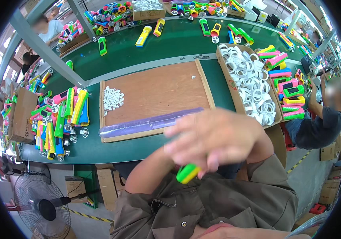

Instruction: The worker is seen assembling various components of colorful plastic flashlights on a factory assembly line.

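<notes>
My two hands come together in front of my chest, above the near table edge. My right hand lies over the left and is smeared by motion, so its grip cannot be made out. Mostly covered beneath it, my left hand closes round a green and yellow plastic flashlight, whose end sticks out below the fingers. The rest of that flashlight is hidden. Just beyond the hands lies a wooden board with a raised rim. A heap of small white plastic pieces sits at its left, and a purple film-wrapped strip runs along its near side.
A carton of white rings stands right of the board, with colourful flashlight bodies beside it. More flashlights and shiny reflectors are piled left. Flashlights lie along the green belt. A floor fan and a co-worker flank me.
</notes>
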{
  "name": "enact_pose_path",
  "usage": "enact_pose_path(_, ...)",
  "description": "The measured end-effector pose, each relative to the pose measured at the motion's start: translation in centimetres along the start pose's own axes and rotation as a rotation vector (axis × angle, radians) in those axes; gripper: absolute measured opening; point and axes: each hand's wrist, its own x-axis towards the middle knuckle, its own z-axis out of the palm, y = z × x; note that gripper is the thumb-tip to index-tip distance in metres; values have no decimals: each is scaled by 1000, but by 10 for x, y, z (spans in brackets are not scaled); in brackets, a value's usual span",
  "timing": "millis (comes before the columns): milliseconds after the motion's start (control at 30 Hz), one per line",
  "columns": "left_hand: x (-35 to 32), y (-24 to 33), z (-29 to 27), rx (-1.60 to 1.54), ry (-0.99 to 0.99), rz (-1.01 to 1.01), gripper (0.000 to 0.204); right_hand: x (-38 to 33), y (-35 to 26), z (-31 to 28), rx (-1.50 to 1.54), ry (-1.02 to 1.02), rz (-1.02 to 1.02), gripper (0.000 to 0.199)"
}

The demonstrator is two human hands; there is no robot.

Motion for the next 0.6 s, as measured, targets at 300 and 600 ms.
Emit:
enact_pose_path(300, 15, -24, 24, -66, 682, 784, 46, 16, -12, -5, -270, -187, 38, 68)
enact_pose_path(600, 17, -9, -9, 1124, 1296, 217, 52, 3, 38, -9, 33, 504, 937, 63)
